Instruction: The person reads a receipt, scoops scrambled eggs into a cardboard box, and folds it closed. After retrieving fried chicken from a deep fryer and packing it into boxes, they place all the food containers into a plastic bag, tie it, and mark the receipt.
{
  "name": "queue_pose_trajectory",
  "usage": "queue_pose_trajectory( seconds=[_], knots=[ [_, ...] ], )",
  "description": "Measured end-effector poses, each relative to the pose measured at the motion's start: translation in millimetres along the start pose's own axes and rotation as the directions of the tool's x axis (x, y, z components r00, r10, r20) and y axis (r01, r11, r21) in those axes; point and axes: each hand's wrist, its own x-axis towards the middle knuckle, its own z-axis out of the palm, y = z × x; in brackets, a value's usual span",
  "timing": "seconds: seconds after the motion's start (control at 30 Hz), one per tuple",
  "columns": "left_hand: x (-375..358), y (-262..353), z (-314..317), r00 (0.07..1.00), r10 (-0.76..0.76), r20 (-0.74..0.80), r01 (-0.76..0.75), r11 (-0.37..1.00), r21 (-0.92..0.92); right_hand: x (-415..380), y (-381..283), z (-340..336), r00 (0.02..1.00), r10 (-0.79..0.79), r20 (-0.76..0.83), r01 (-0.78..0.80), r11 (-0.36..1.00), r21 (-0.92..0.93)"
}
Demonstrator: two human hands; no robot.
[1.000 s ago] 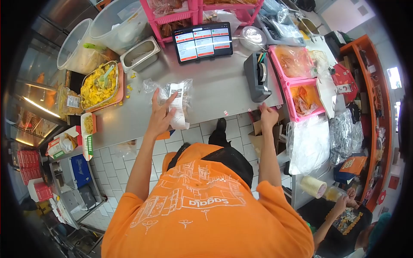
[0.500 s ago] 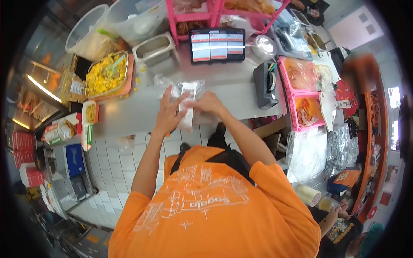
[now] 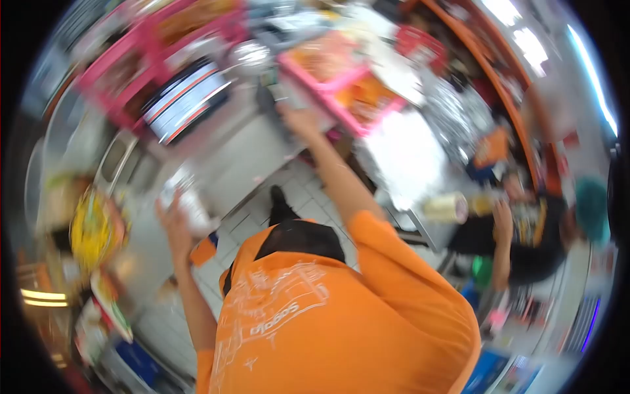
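Observation:
My left hand (image 3: 174, 226) is at the counter's front edge, holding a clear plastic bag with a white paper slip (image 3: 191, 200). Its fingers lie along the bag's left side, and blur hides the exact grip. Out to the right, my right hand (image 3: 300, 123) reaches the dark tape dispenser (image 3: 268, 100). Its fingertips overlap the dispenser's near side and are too smeared to show whether they grip tape. The bag's contents cannot be made out.
A tablet (image 3: 186, 100) stands at the back, beside pink baskets (image 3: 357, 125) of bagged food. A tray of yellow food (image 3: 95, 226) is at far left. Clear plastic sheets (image 3: 403, 154) lie on the right. Another person's arm (image 3: 503, 243) is further right, by a pale roll (image 3: 446, 207).
My view has turned to the right. My right hand has left the bag and moved out to the tape dispenser. My left hand has stayed with the bag.

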Motion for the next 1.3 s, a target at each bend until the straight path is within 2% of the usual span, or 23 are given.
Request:
queue_pose_trajectory(
  seconds=[0.07, 0.17, 0.2, 0.23, 0.3, 0.33, 0.37, 0.4, 0.43, 0.5, 0.6, 0.63, 0.67, 0.7, 0.73, 0.8, 0.87, 0.97, 1.03, 1.1, 1.17, 1.23, 1.3],
  knots=[
    [3.5, -0.2, -5.9, 0.991, 0.082, 0.104, -0.090, 0.993, 0.078, 6.3, 8.5, -8.9, 0.969, 0.032, 0.247, -0.124, 0.922, 0.367],
    [2.3, 20.5, -14.8, 0.990, 0.091, 0.105, -0.090, 0.996, -0.007, -18.4, 52.1, 5.4, 0.964, -0.249, 0.092, 0.043, 0.487, 0.872],
    [2.2, 22.8, -14.2, 0.997, 0.045, 0.059, -0.039, 0.994, -0.099, -16.0, 71.7, 19.6, 0.966, -0.247, 0.079, 0.052, 0.482, 0.875],
    [4.9, 20.2, -10.2, 0.998, 0.043, 0.055, -0.037, 0.995, -0.096, -13.4, 91.6, 35.9, 0.965, -0.259, 0.038, 0.124, 0.580, 0.805],
    [-2.8, 3.6, 1.7, 0.999, -0.026, -0.038, 0.012, 0.946, -0.323, -26.3, 98.8, 43.5, 0.965, -0.252, -0.069, 0.243, 0.772, 0.588],
    [-3.3, -12.3, 8.1, 0.992, 0.090, -0.093, -0.101, 0.987, -0.125, -35.0, 97.4, 33.1, 0.956, -0.254, -0.144, 0.292, 0.850, 0.438],
    [-3.1, -11.7, 6.7, 0.991, 0.098, -0.088, -0.097, 0.995, 0.010, -33.0, 106.5, 30.3, 0.975, -0.179, -0.131, 0.169, 0.982, -0.089],
    [-5.9, -7.2, 1.9, 0.992, 0.113, -0.058, -0.117, 0.991, -0.063, -56.6, 97.6, 11.6, 0.997, -0.063, -0.040, 0.065, 0.997, 0.042],
    [-3.2, -13.5, 5.5, 0.989, 0.080, -0.121, -0.096, 0.986, -0.135, -58.9, 99.5, 16.1, 0.966, -0.256, 0.041, 0.259, 0.947, -0.190],
    [-1.2, -8.8, 5.7, 0.991, 0.028, -0.128, -0.051, 0.983, -0.179, -104.6, 40.3, 23.5, 0.856, -0.395, 0.334, 0.408, 0.912, 0.032],
    [-4.8, -1.5, 3.6, 0.980, -0.084, -0.181, 0.024, 0.950, -0.311, -177.6, -71.5, 72.3, 0.542, -0.517, 0.662, 0.577, 0.802, 0.155],
    [-7.2, -5.0, 1.6, 0.972, -0.117, -0.201, 0.054, 0.953, -0.297, -185.0, -88.3, 112.6, 0.458, -0.629, 0.629, 0.722, 0.676, 0.150],
    [-8.4, -5.3, 4.5, 0.978, -0.179, -0.108, 0.109, 0.880, -0.463, -192.5, -98.3, 146.6, 0.365, -0.726, 0.583, 0.840, 0.526, 0.130],
    [-7.9, -6.5, 6.6, 0.979, -0.203, 0.001, 0.161, 0.771, -0.617, -205.7, -110.3, 160.3, 0.397, -0.634, 0.664, 0.865, 0.501, -0.038],
    [-8.2, -3.0, 0.7, 0.981, -0.186, -0.050, 0.132, 0.840, -0.527, -215.6, -124.5, 168.6, 0.459, -0.534, 0.710, 0.863, 0.457, -0.215],
    [-6.2, 1.8, -11.3, 0.982, 0.016, -0.188, -0.015, 1.000, 0.004, -220.1, -139.5, 172.3, 0.452, -0.494, 0.742, 0.890, 0.306, -0.338],
    [-3.5, 0.5, -0.3, 0.990, -0.125, -0.072, 0.060, 0.810, -0.583, -202.8, -116.8, 206.7, 0.564, -0.631, 0.533, 0.818, 0.335, -0.469],
    [-4.9, 7.5, -8.2, 0.985, -0.081, -0.150, 0.021, 0.929, -0.368, -190.3, -122.0, 135.3, 0.609, -0.560, 0.562, 0.791, 0.373, -0.485],
    [-8.1, 4.7, -12.9, 0.987, -0.029, -0.157, -0.028, 0.939, -0.344, -169.4, -94.9, 115.4, 0.685, -0.537, 0.492, 0.724, 0.580, -0.373],
    [-9.7, 4.2, -15.4, 0.988, -0.100, -0.119, 0.027, 0.865, -0.501, -142.0, -50.7, 143.0, 0.552, -0.626, 0.550, 0.629, 0.746, 0.218],
    [-11.5, -11.1, -3.4, 0.989, -0.066, -0.135, -0.018, 0.840, -0.543, -168.3, -42.0, 177.1, 0.558, -0.628, 0.543, 0.190, 0.734, 0.653],
    [-12.9, 2.1, -7.9, 0.988, -0.072, -0.139, -0.021, 0.821, -0.571, -206.2, -45.2, 145.4, 0.667, -0.613, 0.423, 0.229, 0.710, 0.666],
    [-9.8, 55.2, -18.2, 0.994, -0.039, -0.099, -0.032, 0.776, -0.630, -192.8, -32.6, 108.7, 0.691, -0.617, 0.377, 0.167, 0.644, 0.747]
  ],
)
